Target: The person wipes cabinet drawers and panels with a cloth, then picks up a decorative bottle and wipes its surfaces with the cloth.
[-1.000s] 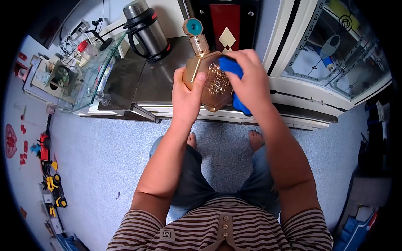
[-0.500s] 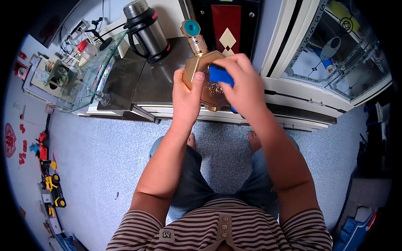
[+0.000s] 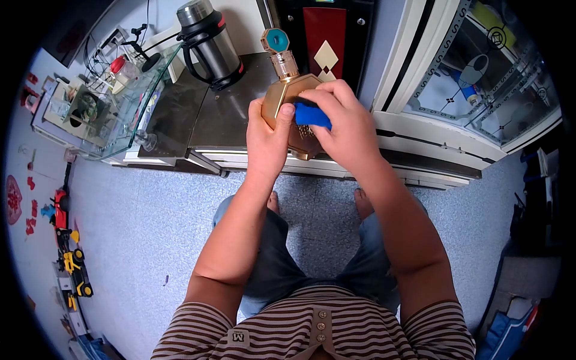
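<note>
A gold, many-sided bottle [image 3: 281,95] with a teal-topped stopper is tilted slightly left above the front edge of the dark counter. My left hand [image 3: 267,141] grips its left side, thumb on the front face. In my right hand [image 3: 348,129] is a blue cloth [image 3: 312,116], pinched and pressed on the middle of the bottle's front. The cloth and fingers cover most of the gold decoration there.
On the dark counter [image 3: 225,117] a steel thermos jug [image 3: 210,45] stands behind and left of the bottle. A glass shelf [image 3: 135,114] is at the left. Behind the bottle is a black and red panel [image 3: 324,36]; a patterned glass door [image 3: 474,78] stands at the right.
My right hand has moved the blue cloth leftward, from the bottle's right edge to the middle of its front. My left hand and the bottle have stayed nearly still.
</note>
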{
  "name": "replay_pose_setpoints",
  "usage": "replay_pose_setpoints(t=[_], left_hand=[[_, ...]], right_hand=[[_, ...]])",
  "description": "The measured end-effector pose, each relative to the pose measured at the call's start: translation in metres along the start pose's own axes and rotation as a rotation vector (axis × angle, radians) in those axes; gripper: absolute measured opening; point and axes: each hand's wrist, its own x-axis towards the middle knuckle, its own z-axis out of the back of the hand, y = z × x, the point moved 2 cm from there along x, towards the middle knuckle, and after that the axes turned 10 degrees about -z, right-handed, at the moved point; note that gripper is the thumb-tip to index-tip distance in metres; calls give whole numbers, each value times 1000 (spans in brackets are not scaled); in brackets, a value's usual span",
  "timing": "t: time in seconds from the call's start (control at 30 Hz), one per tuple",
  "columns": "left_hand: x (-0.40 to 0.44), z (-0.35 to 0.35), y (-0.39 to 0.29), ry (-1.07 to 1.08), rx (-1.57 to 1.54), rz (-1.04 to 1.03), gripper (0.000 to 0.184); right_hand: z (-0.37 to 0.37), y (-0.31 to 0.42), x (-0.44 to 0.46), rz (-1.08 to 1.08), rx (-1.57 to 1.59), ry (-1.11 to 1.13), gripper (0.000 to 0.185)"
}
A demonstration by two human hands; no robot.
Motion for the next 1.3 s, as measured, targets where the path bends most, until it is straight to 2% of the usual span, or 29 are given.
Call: replay_pose_setpoints(t=[0.23,0.53,0.77,0.9,1.0,1.07,1.17,1.3], left_hand=[[-5,-5,-8,50,53,-82,58],[-1,-3,-6,14,40,-60,58],[-6,-8,-16,69,74,-103,56],[-6,-9,-10,58,82,-137,55],[-3,-7,-8,49,55,-83,54],[-1,-4,-3,5,37,-22,61],[-1,-3,-1,10,9,-40,61],[-5,-5,-6,34,30,-68,61]], right_hand=[[7,-29,14,-180,-51,-162,40],[1,2,-2,-17,-1,-11,43],[9,-35,15,-213,-63,-190,37],[9,-23,8,-187,-63,-175,38],[2,-5,-1,-34,-4,-88,44],[-1,1,-4,-39,-1,-47,44],[1,-2,-1,-35,6,-17,42],[4,-22,11,-162,-76,-133,36]])
